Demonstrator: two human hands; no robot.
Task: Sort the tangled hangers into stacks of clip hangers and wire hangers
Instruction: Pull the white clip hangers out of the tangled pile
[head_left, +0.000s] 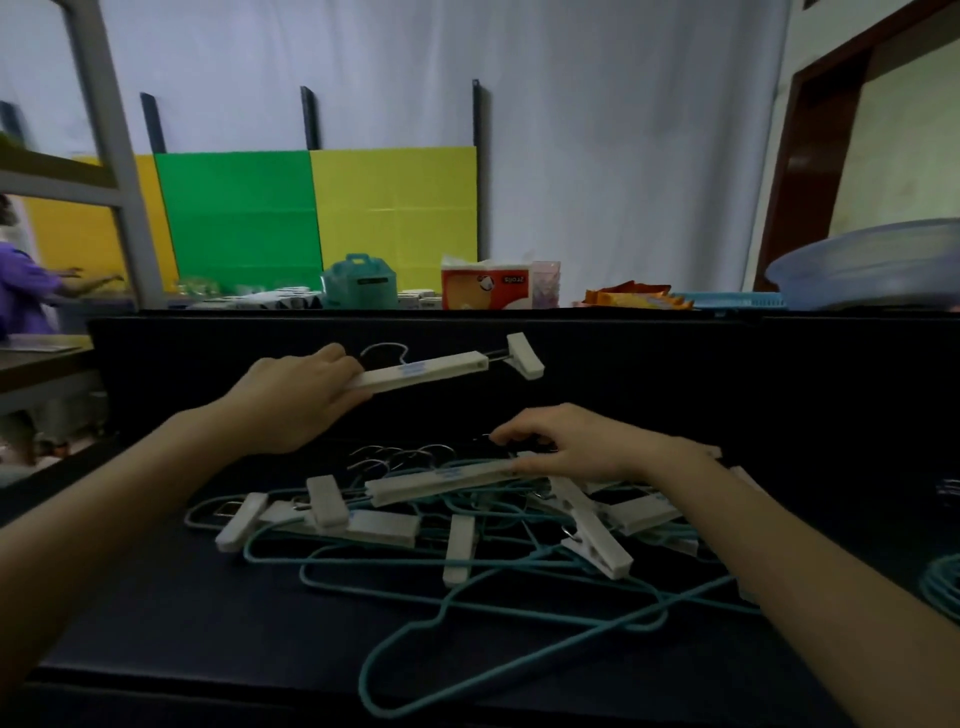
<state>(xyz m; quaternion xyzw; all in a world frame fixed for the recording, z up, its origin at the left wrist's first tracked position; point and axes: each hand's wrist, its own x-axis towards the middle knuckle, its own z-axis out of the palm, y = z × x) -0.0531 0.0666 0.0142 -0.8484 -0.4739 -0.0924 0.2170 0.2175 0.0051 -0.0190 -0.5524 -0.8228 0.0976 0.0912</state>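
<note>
**Sorting barely begun**

The left hand (298, 397) grips one clip hanger (423, 370), lifted clear behind the pile (467, 540). The right hand (576, 441) presses the pile, fingers curled; grasp unclear. Most hangers remain tangled on the table (182, 613). Teal wire hangers (943, 584) lie at far right, probably a started stack.
</note>
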